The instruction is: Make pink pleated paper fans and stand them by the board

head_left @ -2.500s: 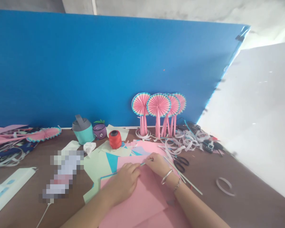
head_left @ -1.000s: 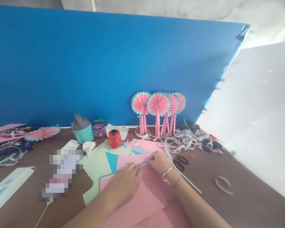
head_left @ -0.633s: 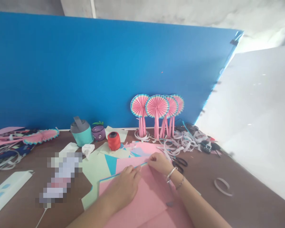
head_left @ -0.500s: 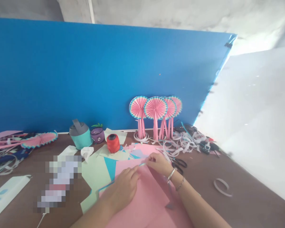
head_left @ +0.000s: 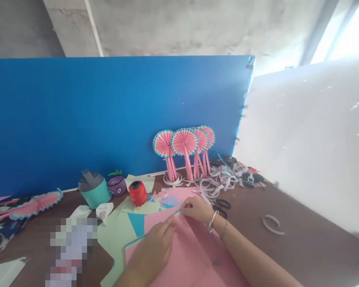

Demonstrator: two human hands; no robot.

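A large sheet of pink paper [head_left: 194, 255] with a narrow blue and pale strip along its far edge lies before me. My right hand [head_left: 196, 209], wearing a bangle and a bracelet, pinches that far edge between thumb and fingers. Just to the left, my left hand [head_left: 155, 247] rests on the sheet, its fingers stretched toward the same edge. Under the sheet's left side are pale green paper [head_left: 115, 235] and a blue piece [head_left: 137, 222]. Scissors with black handles [head_left: 223, 205] lie beyond my right wrist, partly covered.
Several pink pleated paper fans [head_left: 184, 142] lean on the blue partition [head_left: 107, 103]. Curled white strips [head_left: 224, 179] heap beside them. A red thread spool [head_left: 138, 194], a purple pot [head_left: 117, 186] and a teal container [head_left: 94, 191] stand at the back left. One strip loop [head_left: 272, 225] lies right.
The camera has tilted up and shifted, so the scene sits differently in view. Both hands stay at the paper's far edge, with only slight movement.
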